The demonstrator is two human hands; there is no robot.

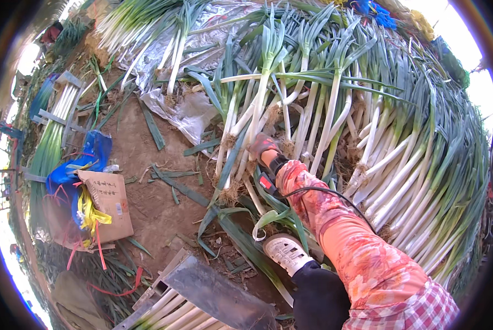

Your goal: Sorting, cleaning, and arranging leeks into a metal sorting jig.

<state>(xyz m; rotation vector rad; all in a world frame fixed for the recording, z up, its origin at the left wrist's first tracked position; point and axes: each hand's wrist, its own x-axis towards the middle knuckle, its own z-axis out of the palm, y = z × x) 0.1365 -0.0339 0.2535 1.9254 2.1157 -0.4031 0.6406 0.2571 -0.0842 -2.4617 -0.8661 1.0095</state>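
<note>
So your right hand [264, 144] is down among the root ends of the leeks [263, 96], right up against the white stems. Can't tell how far your fingers are open or whether they've got hold of one; they're too mixed in with the stalks. Your left hand is out of view, so no clue on that grip.

The leeks fan out above your right hand, with one lying crosswise over the others, and a thick heap [406, 176] crowds in to the right. A black cable [334, 191] runs along your sleeve [356, 242]. Below the hand there's a tangle of leaves [241, 236], then your shoe [286, 253].

Well off to the left, a cardboard box [114, 198] sits by a blue bag [98, 148] and yellow ties [94, 213]. Lower left of the hand, a metal rack [216, 289] has more stalks in it.
</note>
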